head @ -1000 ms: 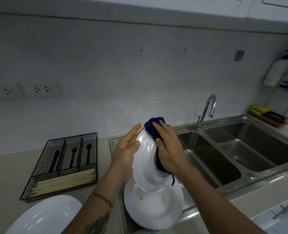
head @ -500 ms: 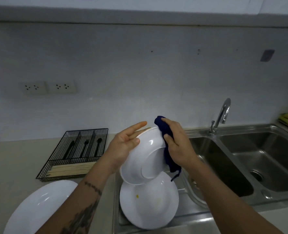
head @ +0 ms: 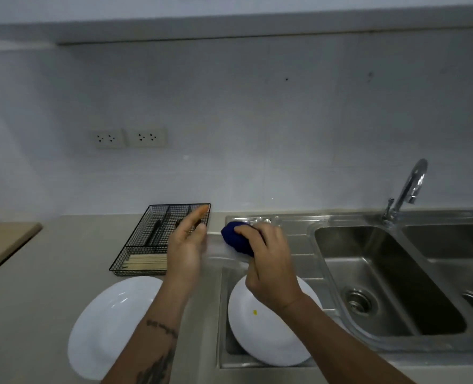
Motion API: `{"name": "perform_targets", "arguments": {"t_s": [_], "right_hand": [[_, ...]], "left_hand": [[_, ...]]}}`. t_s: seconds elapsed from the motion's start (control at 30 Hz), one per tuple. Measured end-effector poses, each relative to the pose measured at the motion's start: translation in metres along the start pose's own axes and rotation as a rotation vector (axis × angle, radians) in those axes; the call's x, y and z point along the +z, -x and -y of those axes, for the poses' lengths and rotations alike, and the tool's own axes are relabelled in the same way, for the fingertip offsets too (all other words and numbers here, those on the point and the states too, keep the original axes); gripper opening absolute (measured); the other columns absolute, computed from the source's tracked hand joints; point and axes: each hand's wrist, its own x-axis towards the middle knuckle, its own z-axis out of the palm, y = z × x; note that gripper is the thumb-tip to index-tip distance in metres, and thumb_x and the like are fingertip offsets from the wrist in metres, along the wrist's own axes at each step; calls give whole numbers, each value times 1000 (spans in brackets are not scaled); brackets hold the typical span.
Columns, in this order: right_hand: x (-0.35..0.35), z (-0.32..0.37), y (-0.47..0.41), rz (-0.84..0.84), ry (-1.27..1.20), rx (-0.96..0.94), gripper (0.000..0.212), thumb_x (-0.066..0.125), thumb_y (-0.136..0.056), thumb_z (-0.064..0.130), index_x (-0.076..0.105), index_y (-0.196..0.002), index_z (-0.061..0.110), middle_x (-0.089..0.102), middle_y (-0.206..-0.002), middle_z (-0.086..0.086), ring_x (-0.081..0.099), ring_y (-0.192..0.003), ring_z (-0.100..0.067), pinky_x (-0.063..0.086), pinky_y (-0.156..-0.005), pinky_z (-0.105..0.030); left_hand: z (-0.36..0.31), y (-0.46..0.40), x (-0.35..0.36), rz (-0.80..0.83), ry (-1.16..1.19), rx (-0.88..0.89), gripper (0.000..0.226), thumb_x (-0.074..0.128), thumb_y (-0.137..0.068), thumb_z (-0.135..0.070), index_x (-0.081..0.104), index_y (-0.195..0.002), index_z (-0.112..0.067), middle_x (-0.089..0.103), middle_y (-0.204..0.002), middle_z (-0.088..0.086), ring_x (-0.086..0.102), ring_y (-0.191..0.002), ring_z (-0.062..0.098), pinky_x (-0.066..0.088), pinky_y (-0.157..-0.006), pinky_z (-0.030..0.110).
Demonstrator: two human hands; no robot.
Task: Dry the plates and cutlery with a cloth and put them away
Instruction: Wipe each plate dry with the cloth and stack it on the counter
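Beige counter (head: 49, 273) meets steel sink (head: 395, 273); right hand (head: 268, 261) grips cloth (head: 236, 241); left hand (head: 186, 245) open-fingered.

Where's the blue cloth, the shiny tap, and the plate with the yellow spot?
blue cloth (head: 236, 239): head view, bunched top.
tap (head: 412, 181): head view, curved spout.
plate with the yellow spot (head: 260, 333): head view, white middle.

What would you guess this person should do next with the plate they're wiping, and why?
Probably set the held plate down on the plate on the counter. The right hand grips the blue cloth against it, the left hand steadies it, and another plate waits on the drainboard.
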Motion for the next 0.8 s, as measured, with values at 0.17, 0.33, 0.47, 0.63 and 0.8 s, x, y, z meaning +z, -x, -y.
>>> {"name": "perform_targets", "arguments": {"t_s": [0.17, 0.33, 0.47, 0.63, 0.8], "right_hand": [[35, 37, 18, 116, 66, -158, 66, 62, -65, 5, 47, -128, 20, 56, -117, -6, 52, -97, -25, 49, -80, -39], [67, 51, 40, 359, 116, -234, 83, 79, -58, 3, 49, -133, 20, 56, -127, -6, 54, -109, -27, 47, -95, -40], [89, 59, 57, 381, 136, -148, 81, 77, -60, -3, 53, -134, 18, 55, -132, -6, 55, -115, -29, 45, -102, -39], [108, 77, 62, 417, 125, -40, 85, 79, -55, -8, 54, -133, 15, 56, -131, -11, 57, -111, -33, 53, -90, -43], [118, 83, 70, 443, 93, 71, 86, 70, -61, -13, 48, -138, 18, 50, -135, -7, 53, -114, -30, 51, -93, -42]], "left_hand": [[23, -21, -38, -339, 135, -257, 60, 43, -80, 2, 66, -109, -45, 60, -132, 0, 64, -100, 28, 54, -88, 43], [47, -21, -111, -445, 201, -332, 65, 33, -85, 14, 63, -129, -23, 65, -112, -3, 65, -96, 20, 58, -79, 36], [63, -3, -167, -499, 190, -296, 63, 37, -86, 16, 57, -138, -14, 64, -124, -1, 63, -106, 17, 54, -82, 24], [88, 20, -212, -527, 148, -308, 56, 42, -88, 13, 61, -133, -16, 65, -124, -2, 63, -109, 16, 51, -70, 15], [108, 27, -247, -576, 84, -341, 51, 46, -90, 9, 63, -130, -16, 65, -123, -3, 62, -106, 16, 53, -77, 23]]}}
